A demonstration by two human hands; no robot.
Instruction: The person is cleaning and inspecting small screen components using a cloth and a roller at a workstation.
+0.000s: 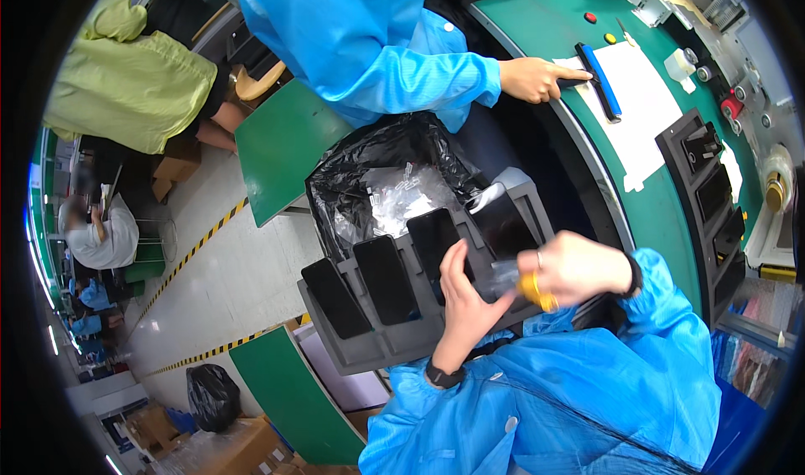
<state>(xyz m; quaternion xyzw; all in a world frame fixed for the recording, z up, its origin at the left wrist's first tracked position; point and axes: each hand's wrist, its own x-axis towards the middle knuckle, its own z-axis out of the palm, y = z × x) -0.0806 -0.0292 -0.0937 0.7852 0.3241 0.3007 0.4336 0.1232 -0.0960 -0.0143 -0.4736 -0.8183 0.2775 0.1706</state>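
Observation:
A dark grey slotted tray (394,349) lies in front of me with several black phone-like panels standing in it, among them a left-end panel (335,299) and a second panel (386,280). My left hand (465,307) is over the tray beside a third panel (436,240), its thumb and fingers apart. My right hand (574,269), blurred by motion, is closed near a fourth panel (505,226). Something yellow (537,292) covers or sits at its fingertips. A smeared piece of clear plastic film (501,280) extends from those fingertips toward my left thumb.
Beyond the tray, a black-lined bin (335,173) contains clear scraps. A co-worker's hand (532,79) grips a blue roller (599,81) over a white sheet on the green bench (520,14). Another dark rack (683,152) stands at right. A green table (281,144) stands left of the bin.

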